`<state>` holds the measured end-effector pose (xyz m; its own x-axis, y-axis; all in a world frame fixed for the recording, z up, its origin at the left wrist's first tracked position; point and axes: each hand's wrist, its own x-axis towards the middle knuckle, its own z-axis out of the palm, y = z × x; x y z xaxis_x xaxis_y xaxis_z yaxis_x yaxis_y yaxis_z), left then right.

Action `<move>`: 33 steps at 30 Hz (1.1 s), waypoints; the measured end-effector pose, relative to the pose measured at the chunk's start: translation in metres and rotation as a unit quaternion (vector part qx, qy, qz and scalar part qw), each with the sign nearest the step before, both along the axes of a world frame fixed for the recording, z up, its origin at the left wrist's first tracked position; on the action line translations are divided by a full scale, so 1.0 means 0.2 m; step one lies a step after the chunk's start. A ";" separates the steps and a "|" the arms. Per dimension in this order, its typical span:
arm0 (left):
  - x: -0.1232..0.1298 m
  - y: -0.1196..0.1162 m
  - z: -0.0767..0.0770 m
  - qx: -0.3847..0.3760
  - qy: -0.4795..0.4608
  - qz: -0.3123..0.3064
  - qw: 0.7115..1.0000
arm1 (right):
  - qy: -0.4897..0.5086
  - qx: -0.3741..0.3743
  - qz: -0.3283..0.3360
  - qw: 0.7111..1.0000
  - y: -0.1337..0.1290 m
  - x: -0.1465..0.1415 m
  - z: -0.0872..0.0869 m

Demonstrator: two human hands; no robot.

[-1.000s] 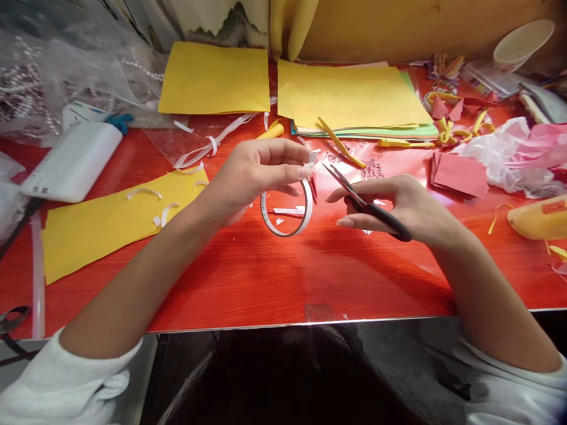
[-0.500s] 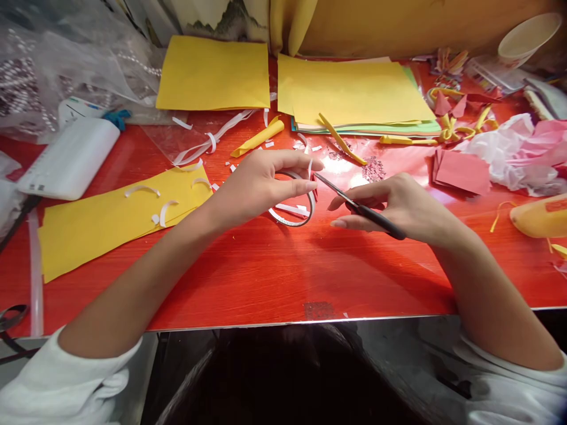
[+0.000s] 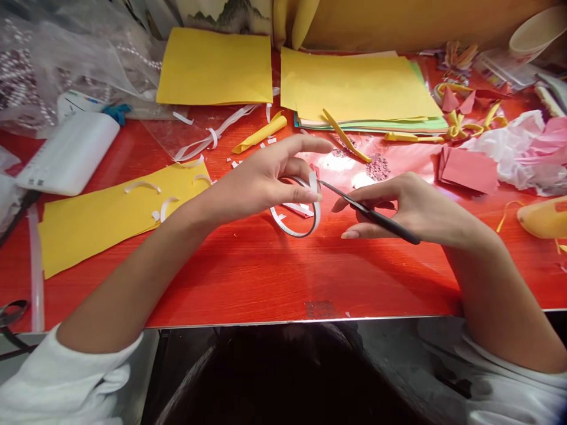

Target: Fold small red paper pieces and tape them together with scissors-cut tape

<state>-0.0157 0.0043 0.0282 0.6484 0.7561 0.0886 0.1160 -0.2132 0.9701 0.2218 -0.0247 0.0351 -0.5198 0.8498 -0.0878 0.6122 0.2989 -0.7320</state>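
My left hand [image 3: 270, 180] pinches a white ring-shaped band [image 3: 292, 234] between thumb and fingers, its index finger stretched out above. The band hangs over the red table, with a white strip end standing up at the fingertips. Black-handled scissors [image 3: 385, 221] are in my right hand [image 3: 411, 209], their blades pointing left and the tips at the band beside my left fingertips. The blades look closed or nearly so. Below the band lie white and red scraps on the table.
Yellow sheets [image 3: 217, 68] and a stack of coloured paper [image 3: 363, 85] lie at the back. Yellow strips of paper [image 3: 101, 215] with white curls are at left, near a white device [image 3: 68, 153]. Red paper squares [image 3: 467, 171] and crumpled plastic lie right.
My left index finger has lifted away from the thumb, and the band sits slightly lower and turned. My right hand and the scissors have shifted a little right and down in view.
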 end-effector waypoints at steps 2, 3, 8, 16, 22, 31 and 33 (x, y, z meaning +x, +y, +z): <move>-0.01 0.00 0.00 -0.012 0.015 -0.038 0.999 | -0.046 -0.007 0.030 0.998 0.00 0.00 0.01; -0.01 0.00 0.00 -0.023 0.018 -0.053 0.998 | -0.061 -0.012 0.046 0.997 0.00 0.00 0.01; -0.02 -0.02 0.00 -0.072 -0.014 -0.048 0.996 | -0.064 -0.028 0.113 0.991 0.00 0.02 0.02; -0.03 -0.02 0.01 -0.080 0.030 -0.125 0.988 | -0.060 -0.047 0.163 0.984 0.00 0.04 0.00; -0.02 -0.01 0.02 -0.114 0.080 -0.163 0.977 | -0.100 -0.059 0.187 0.975 0.01 0.02 0.02; -0.02 -0.01 0.00 -0.128 0.064 -0.151 0.978 | -0.122 -0.009 0.196 0.973 0.01 0.00 0.01; -0.02 -0.01 0.00 -0.126 0.067 -0.148 0.979 | -0.122 0.001 0.201 0.972 0.01 0.00 0.01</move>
